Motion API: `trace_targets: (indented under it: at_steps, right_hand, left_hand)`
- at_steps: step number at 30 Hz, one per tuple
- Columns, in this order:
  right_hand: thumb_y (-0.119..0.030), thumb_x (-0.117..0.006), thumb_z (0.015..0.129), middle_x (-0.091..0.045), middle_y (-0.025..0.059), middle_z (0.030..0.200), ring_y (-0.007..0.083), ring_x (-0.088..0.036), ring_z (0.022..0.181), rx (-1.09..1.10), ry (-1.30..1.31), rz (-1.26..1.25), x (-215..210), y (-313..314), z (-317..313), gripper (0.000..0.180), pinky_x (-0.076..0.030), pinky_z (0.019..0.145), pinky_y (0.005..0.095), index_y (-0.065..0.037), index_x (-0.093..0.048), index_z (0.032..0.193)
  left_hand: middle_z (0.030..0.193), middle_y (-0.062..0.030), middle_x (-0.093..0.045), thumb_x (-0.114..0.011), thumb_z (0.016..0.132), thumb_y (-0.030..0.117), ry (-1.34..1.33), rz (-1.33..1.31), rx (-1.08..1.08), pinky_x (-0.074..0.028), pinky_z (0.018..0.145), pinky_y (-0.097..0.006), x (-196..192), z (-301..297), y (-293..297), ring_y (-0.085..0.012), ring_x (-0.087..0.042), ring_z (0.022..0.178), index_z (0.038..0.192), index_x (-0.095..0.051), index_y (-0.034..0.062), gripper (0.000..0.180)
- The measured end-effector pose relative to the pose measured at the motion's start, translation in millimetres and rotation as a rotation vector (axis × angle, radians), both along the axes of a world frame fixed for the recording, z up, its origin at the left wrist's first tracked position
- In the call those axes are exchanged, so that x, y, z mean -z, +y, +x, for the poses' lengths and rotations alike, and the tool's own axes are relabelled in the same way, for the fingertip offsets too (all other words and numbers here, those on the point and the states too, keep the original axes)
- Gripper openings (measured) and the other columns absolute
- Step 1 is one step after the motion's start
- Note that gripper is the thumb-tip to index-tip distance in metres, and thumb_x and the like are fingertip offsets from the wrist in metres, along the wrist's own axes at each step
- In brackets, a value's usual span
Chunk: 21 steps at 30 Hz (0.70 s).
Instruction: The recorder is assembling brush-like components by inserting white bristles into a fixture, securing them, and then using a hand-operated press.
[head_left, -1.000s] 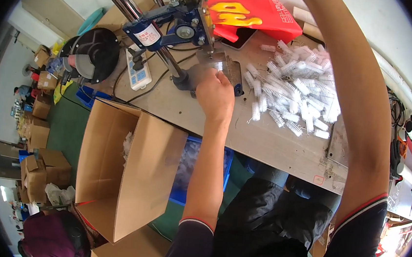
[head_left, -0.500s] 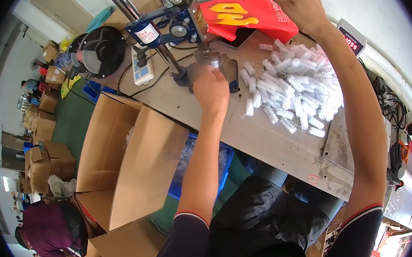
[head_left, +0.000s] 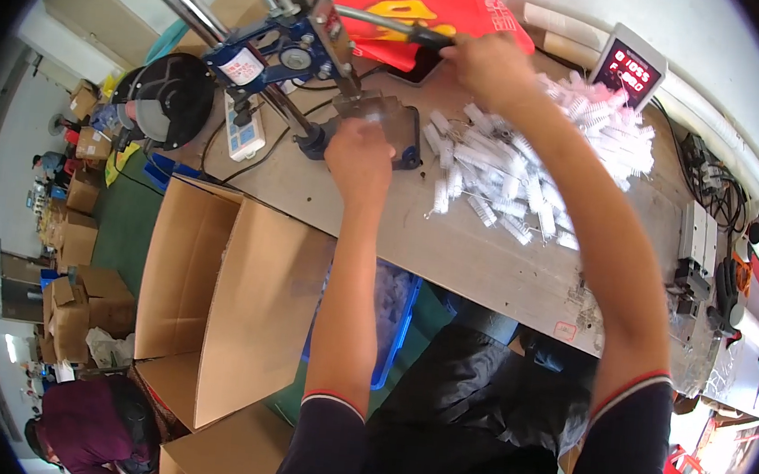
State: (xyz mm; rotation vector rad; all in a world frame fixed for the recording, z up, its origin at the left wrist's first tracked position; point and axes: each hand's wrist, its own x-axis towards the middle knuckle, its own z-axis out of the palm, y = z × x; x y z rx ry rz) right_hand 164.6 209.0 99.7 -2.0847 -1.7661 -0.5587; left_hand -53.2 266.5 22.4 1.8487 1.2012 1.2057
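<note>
Black plastic, by the look of it, is forming the handle (head_left: 431, 38) that the right hand (head_left: 494, 66) is gripping by its outer end, fingers curling round it. From there the metal lever (head_left: 376, 18) is running leftward to the blue press (head_left: 296, 56). The left hand (head_left: 359, 158) is reaching to the near edge of the metal plate (head_left: 377, 106) under the ram, its fingertips bunching there — blur is hiding them, so I cannot tell whether they are pinching anything. A pale spot is showing at those fingertips, too smeared to name.

Beside the press base, a heap of white spiral-bristled brushes (head_left: 511, 172) is lying loose on the bench (head_left: 450, 252), some with wire ends poking out. Judging by this, one piece is probably being worked at the press, while plenty are lying outside it; which of the heaped ones are finished, I cannot tell. Below the bench edge, a blue bin (head_left: 404, 329) is holding more whitish pieces, too unclear to call done or undone.

Farther out, a red bag (head_left: 436, 7) is lying behind the lever, and a display box with red digits (head_left: 629, 67) is standing past the heap. An open cardboard box (head_left: 265, 308) is standing left of the bin — and beyond it a person in a maroon top (head_left: 101, 425) is bending over.
</note>
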Motion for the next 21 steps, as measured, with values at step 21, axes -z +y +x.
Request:
trace_targets:
  at_steps: [21]
  right_hand:
    - [-0.034, -0.059, 0.101, -0.075, 0.0136, 0.086, 0.0329, -0.073, 0.089, 0.08, 0.055, -0.135, -5.6, 2.0, -19.3, 0.03, -0.048, 0.093, 0.0438, -0.007, -0.072, 0.095]
  left_hand:
    - [0.068, -0.007, -0.069, -0.066, 0.095, 0.01, -0.279, -0.418, 0.099, -0.039, 0.052, -0.029, 5.1, -14.6, 7.7, -0.0111, -0.053, 0.053, 0.091, -0.069, -0.0027, 0.014]
